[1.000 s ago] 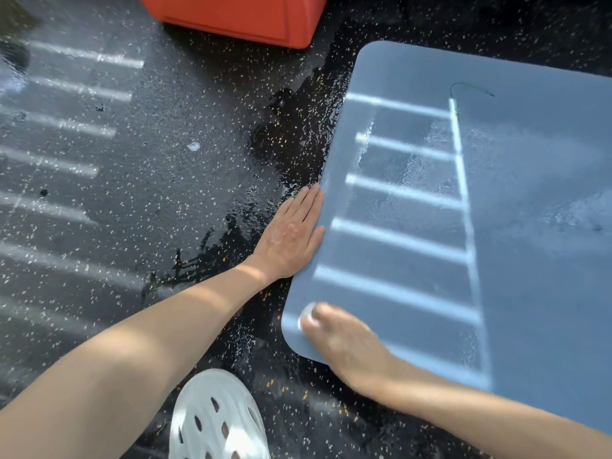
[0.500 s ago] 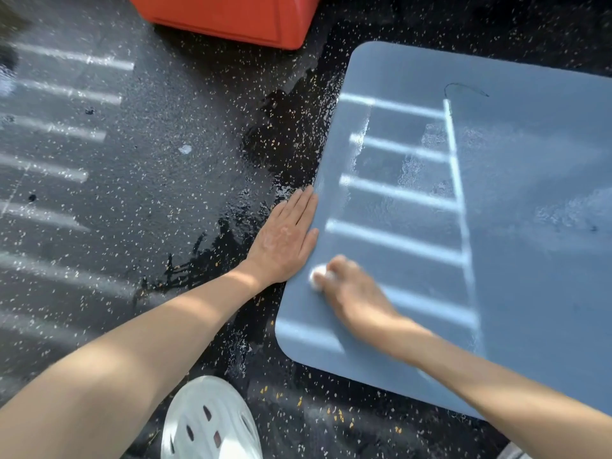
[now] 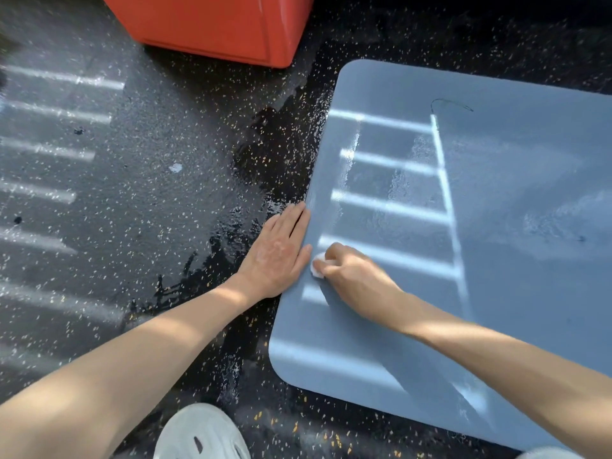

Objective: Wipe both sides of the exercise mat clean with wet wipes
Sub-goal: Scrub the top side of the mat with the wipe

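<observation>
Mat (image 3: 496, 260): grey-blue, laid flat on floor (image 3: 132, 210); one face up. Right side cut off by frame.
Wipe (image 3: 318, 269): small white wad, mostly hidden. Pressed on mat just inside its left edge, toward near-left corner.
R grip (image 3: 351, 276): clenched on wipe, fingers curled, knuckles up.
L grip (image 3: 276, 256): released, fingers straight, palm down on floor. Laid against mat's left edge, just beside wipe.
Floor: dark, speckled; wet patches seen along mat's left edge.
Mark (image 3: 450, 102): thin black line on mat, near far edge, well apart from wipe.
Other: orange box (image 3: 215, 24) beyond mat's far-left corner; white shoe (image 3: 202, 432) by near-left corner.
Step (judged): top face being wiped along left edge. Underside judged not yet done, so task approx. under halfway.
Risk 1: wipe could be run off the edge onto the wet floor, and grit then dragged back over the mat.
Risk 2: mat could be slid on the wet floor if L grip's brace is eased during a hard stroke.
Risk 3: wad is small, so strips may be left unwiped & the far mark missed.
Risk 4: at the flip, the cleaned face would be laid on the wet floor & re-soiled.
</observation>
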Demonstrator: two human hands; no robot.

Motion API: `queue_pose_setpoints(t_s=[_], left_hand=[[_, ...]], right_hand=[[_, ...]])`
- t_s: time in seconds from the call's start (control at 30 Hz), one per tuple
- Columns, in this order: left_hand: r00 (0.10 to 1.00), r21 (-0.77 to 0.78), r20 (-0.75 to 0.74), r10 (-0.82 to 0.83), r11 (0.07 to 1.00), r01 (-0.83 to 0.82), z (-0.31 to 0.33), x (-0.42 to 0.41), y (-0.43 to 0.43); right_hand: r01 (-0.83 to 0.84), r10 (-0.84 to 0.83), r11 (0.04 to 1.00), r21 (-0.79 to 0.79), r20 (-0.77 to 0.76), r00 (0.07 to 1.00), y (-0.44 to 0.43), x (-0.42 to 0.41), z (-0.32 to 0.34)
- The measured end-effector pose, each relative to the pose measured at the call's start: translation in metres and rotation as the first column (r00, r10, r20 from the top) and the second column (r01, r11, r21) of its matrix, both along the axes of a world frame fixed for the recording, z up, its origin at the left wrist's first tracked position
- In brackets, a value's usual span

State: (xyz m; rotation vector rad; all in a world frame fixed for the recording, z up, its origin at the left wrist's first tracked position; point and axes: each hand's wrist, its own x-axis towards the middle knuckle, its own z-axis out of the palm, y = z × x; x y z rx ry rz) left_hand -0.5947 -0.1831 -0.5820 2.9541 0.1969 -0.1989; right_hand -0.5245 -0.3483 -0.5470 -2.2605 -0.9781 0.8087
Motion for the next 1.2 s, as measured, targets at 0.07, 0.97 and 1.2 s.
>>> queue_pose_setpoints(t_s=[0.07,0.97,1.2], left_hand=[[0.999,0.041,-0.025,-0.041,0.998,0.042,0.001,0.005,0.006],[0.977,-0.058,0.081,0.200,0.979,-0.195,-0.016,0.193,0.032],[0.986,-0.028,0.065,0.154,0.988,-0.153,-0.014,0.196,0.036]], right_hand=[[0.240,-0.241,0.970,-0.023,-0.013,0.971,0.019,0.036,0.004],[0.248,-0.254,0.967,0.063,0.117,0.960,0.055,0.173,-0.016],[0.195,-0.203,0.976,0.097,0.082,0.976,0.059,0.196,-0.023]])
